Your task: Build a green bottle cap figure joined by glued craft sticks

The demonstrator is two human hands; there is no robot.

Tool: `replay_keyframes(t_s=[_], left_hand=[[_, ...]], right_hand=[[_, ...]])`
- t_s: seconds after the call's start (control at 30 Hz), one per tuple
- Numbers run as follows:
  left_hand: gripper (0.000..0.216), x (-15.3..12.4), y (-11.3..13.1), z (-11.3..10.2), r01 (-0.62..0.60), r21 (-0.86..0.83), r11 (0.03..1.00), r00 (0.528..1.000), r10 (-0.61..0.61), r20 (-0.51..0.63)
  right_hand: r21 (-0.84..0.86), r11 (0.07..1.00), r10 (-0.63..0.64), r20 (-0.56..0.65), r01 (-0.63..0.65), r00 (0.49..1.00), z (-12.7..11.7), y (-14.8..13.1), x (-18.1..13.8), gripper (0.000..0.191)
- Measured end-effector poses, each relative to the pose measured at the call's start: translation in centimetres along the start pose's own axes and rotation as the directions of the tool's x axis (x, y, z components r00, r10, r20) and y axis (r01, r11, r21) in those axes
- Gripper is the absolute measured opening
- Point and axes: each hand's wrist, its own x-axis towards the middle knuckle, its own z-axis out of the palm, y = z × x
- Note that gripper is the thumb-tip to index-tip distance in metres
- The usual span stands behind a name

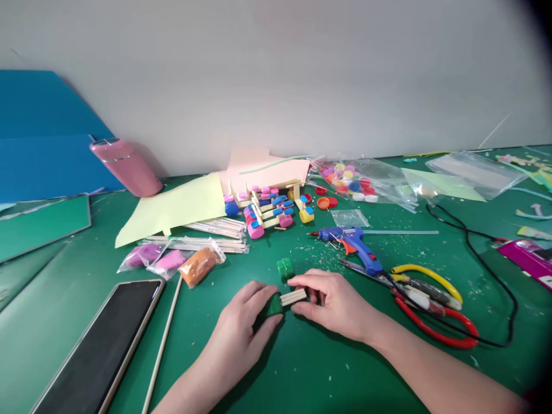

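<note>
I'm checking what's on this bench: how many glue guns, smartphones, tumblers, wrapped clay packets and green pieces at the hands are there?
Glue gun: 1
Smartphone: 1
Tumbler: 1
Wrapped clay packets: 3 (purple, pink, orange)
Green pieces: 2 (one in the left hand, one beside the right hand)
Total: 8

Your left hand (250, 322) pinches dark green piece (275, 305); short pale sticks (293, 297) jut from its right side. Your right hand (330, 302) curls around sticks' far end, contact hard to tell. Green block (285, 269) just beyond your fingers. On your right: blue glue gun (366, 253), red-handled pliers (457, 336). On your left: phone (99, 351), thin wooden rod (166, 339), bagged orange clay (198, 265). Farther back, pink bottle (129, 169) leans.
</note>
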Motion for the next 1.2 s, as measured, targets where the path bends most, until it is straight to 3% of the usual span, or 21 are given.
replay_keyframes(t_s=[0.3, 0.9, 1.2], left_hand=[[0.028, -0.18, -0.3, 0.21, -0.014, 0.003, 1.0, 1.0, 0.014, 0.002], [0.023, -0.11, -0.08, -0.05, -0.038, -0.006, 0.999, 0.999, 0.038, 0.015], [0.024, -0.05, -0.28, -0.08, -0.085, 0.0, 0.996, 0.996, 0.085, -0.034]], right_hand=[[-0.074, 0.994, -0.079, 0.044, 0.083, 0.996, -0.06, 0.02, 0.14, 0.019], [-0.106, 0.987, -0.118, 0.034, 0.121, 0.992, 0.06, -0.45, -0.13, 0.017], [-0.117, 0.982, -0.146, 0.011, 0.147, 0.989, 0.2, -0.34, 0.12, 0.017]])
